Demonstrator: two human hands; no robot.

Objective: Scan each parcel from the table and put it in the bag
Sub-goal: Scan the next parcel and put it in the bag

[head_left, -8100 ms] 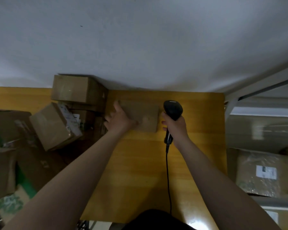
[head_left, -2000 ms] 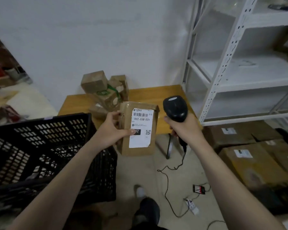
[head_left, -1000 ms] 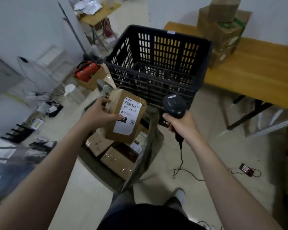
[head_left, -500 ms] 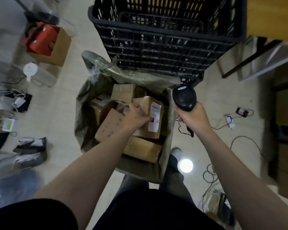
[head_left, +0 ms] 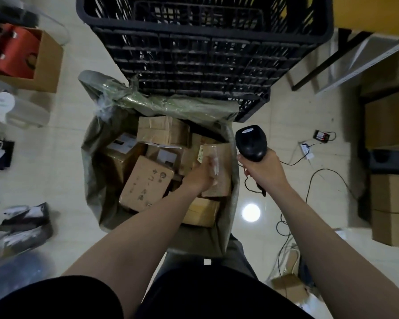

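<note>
Pale floor tiles [head_left: 62,143] are seen all round, with a lamp's glare [head_left: 251,212] just right of the bag. Nearest, the left hand [head_left: 202,174] is sunk inside the bag [head_left: 90,162], and the parcel [head_left: 222,157] is held under it. The fingers are blurred, but they seem to be curled over the parcel's top face. The parcel is lodged against the bag's right wall and seems to rest on other boxes [head_left: 145,183], which are packed just left of and below the grip. To the right of that grip, outside the bag, the scanner [head_left: 251,143] is clasped fully by the right hand [head_left: 263,169], with its head raised and its cable [head_left: 320,171] trailing over the floor.

The step is judged to be the drop-off, with scanning taken as done. Next, the fingers are to be loosened and the hand drawn straight up. The bag's wall is close on the right and boxes crowd the left, so open room is found only above. Beyond the grip, the bag's far rim is pressed by a black crate [head_left: 205,54]. The table [head_left: 373,12] is to be reached further off to the right, past that crate.
</note>
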